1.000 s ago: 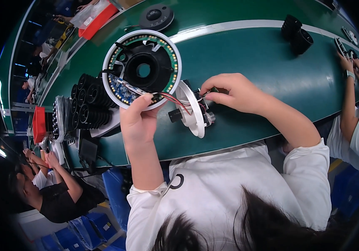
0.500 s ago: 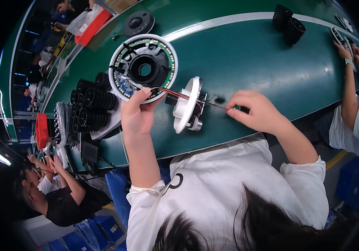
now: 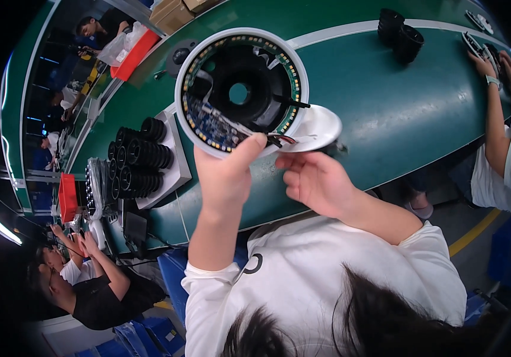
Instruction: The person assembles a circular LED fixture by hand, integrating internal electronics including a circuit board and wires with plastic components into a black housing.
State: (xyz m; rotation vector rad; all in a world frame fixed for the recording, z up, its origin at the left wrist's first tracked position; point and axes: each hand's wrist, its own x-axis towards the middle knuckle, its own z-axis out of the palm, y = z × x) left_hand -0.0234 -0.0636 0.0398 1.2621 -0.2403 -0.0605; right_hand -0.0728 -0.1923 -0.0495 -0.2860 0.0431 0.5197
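Observation:
My left hand (image 3: 224, 178) grips the lower rim of a round white housing (image 3: 302, 70), thumb over the edge. Inside the housing are a ring of small LEDs, a blue circuit board (image 3: 211, 124) and a black centre with a round hole. Short wires (image 3: 285, 140) run from the rim near my thumb to a white disc-shaped part (image 3: 321, 128), which sits tilted at the housing's lower right, partly behind it. Just below the disc, my right hand (image 3: 318, 184) has its fingers loosely curled and apart, with nothing visible in them; its fingertips are close to the housing's rim.
Several black ribbed cylinders (image 3: 142, 154) stand at the left beside a white box (image 3: 175, 160). Two more black ribbed parts (image 3: 401, 38) are at the far right. A dark round device (image 3: 179, 56) lies behind the housing. Co-workers sit left and right along the green table (image 3: 374, 107).
The housing has come closer and turned in my left hand. My right hand has moved left from the wire end with the green piece to below the disc, which has tilted over.

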